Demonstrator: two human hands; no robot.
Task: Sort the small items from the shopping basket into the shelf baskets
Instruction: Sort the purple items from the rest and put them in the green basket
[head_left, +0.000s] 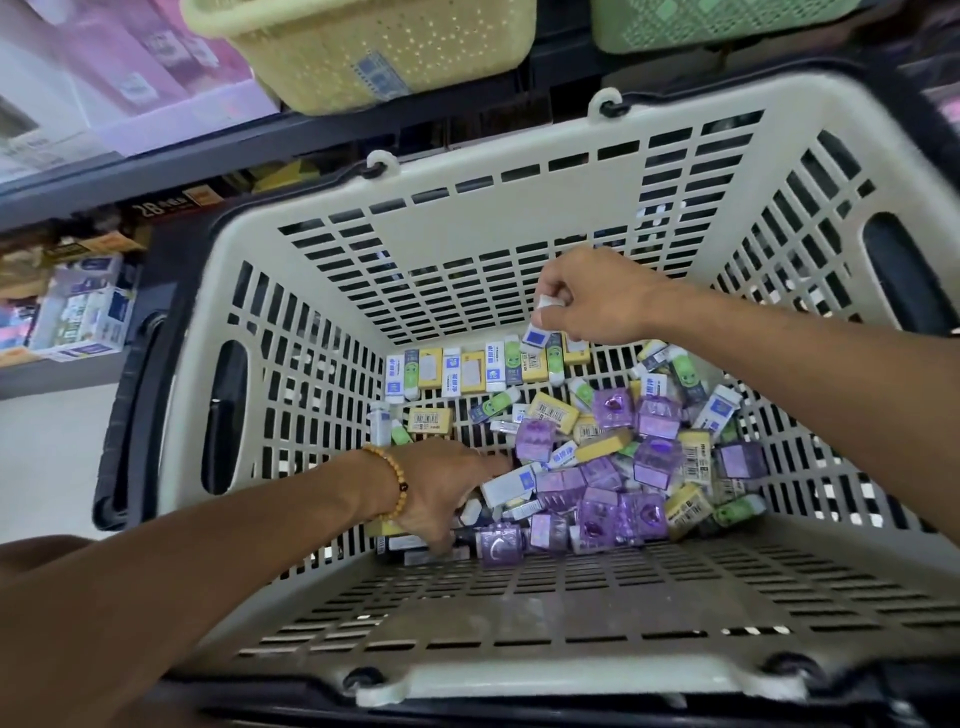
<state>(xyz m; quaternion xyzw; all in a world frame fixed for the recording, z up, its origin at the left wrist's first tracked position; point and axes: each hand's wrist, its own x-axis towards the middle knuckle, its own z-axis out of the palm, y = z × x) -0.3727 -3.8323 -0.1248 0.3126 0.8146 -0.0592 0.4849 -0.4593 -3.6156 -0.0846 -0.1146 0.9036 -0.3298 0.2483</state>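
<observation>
Right hand (587, 296), fingers curled, pinching a small white eraser (548, 304) at the top, with a second blue-and-white eraser (535, 336) hanging just beneath the fingertips; whether that lower piece is truly held or only touching the hand cannot be told. Left hand (447, 493), wearing a bead bracelet (392, 480), reaches palm-down into the near-left part of the heap; its fingertips are buried among the packets, so its grip cannot be told.

The small items (597, 457) lie on the floor of the cream shopping basket (519, 208): a neat row of white, yellow and green erasers along the far wall, a loose jumble of purple boxes, yellow boxes and white erasers toward the right and near side. Above and beyond the basket rim sit the shelf baskets, one yellow (363, 47) and one green (717, 26), both well apart from the hands.

Likely faults from here. The dangling lower eraser may slip during the lift, since the pinch bears mainly on the upper piece, and drop back into the heap or outside the rim. Mixed kinds lie touching, so a blind left-hand grab may gather two sorts at once and send one to the wrong shelf basket. The slotted floor could also snag a thin packet.
</observation>
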